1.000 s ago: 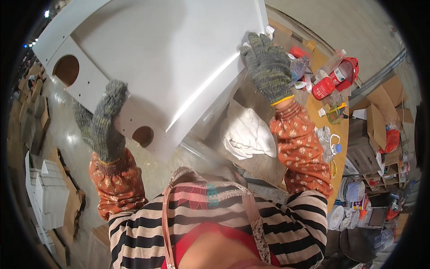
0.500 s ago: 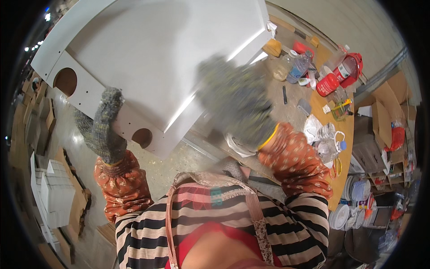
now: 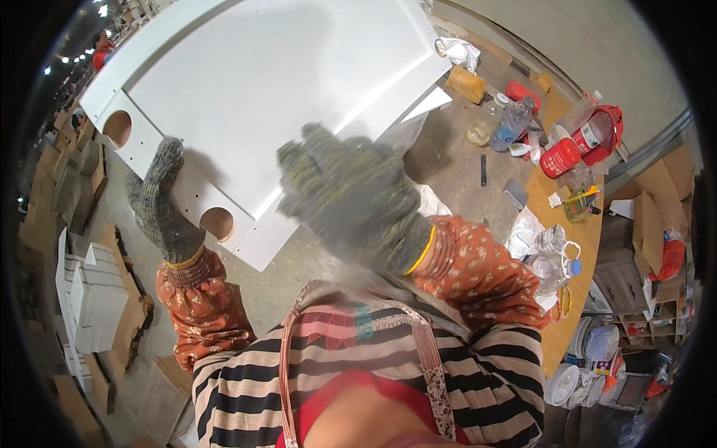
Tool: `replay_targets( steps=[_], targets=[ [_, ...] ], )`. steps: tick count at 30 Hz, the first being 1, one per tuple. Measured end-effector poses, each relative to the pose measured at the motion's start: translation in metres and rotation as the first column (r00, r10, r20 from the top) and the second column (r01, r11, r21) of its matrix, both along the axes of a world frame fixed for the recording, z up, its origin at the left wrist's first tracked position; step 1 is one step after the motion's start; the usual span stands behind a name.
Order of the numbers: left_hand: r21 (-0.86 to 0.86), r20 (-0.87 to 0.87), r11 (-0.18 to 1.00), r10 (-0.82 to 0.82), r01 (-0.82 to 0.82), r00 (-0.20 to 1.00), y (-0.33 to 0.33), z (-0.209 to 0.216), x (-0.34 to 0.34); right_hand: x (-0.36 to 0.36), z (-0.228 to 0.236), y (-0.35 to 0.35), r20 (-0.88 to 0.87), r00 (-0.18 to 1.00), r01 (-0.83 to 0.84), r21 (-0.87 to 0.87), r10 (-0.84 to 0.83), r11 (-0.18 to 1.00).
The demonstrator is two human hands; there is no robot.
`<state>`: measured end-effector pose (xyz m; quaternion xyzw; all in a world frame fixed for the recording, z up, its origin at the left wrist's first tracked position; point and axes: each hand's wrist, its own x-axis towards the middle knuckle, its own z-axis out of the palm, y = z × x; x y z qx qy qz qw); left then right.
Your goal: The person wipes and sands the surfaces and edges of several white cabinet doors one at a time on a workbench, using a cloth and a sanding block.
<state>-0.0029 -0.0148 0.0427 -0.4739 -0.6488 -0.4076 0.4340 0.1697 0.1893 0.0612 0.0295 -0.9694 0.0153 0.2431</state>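
Observation:
A large white panel piece [image 3: 246, 67] with raised edge strips and two round holes fills the upper middle. My left hand [image 3: 163, 198], in a grey knitted glove, is closed around its near left edge strip, between the holes, with the thumb on top. My right hand [image 3: 351, 194], in a matching glove, is over the panel's near right edge, fingers spread and somewhat blurred. No held thing shows in it; its palm side is hidden, so contact with the panel is unclear.
On the right, a wooden table [image 3: 467, 160] carries plastic bottles [image 3: 514, 123], a red container [image 3: 560, 158], a yellow block [image 3: 466, 84] and a clear jug [image 3: 549, 270]. White pieces [image 3: 104, 299] and cardboard [image 3: 131, 313] lie on the floor at left. Open cartons [image 3: 647, 231] stand far right.
My right hand has moved left and slightly nearer to me, toward the panel's near corner. The panel has turned slightly in view; my left hand keeps its grip.

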Motion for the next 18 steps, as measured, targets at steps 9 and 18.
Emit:
replay_targets(
  steps=[9,18],
  targets=[
    [-0.073,0.399,0.997,0.033,-0.004,0.916,-0.012,-0.048,-0.026,-0.063,-0.012,0.166,-0.146,0.924,0.371,0.126,-0.353,0.920],
    [-0.115,0.139,0.988,0.121,-0.106,0.983,-0.007,-0.064,-0.019,-0.045,0.006,0.089,0.089,0.995,0.039,0.158,-0.053,0.987]
  ],
)
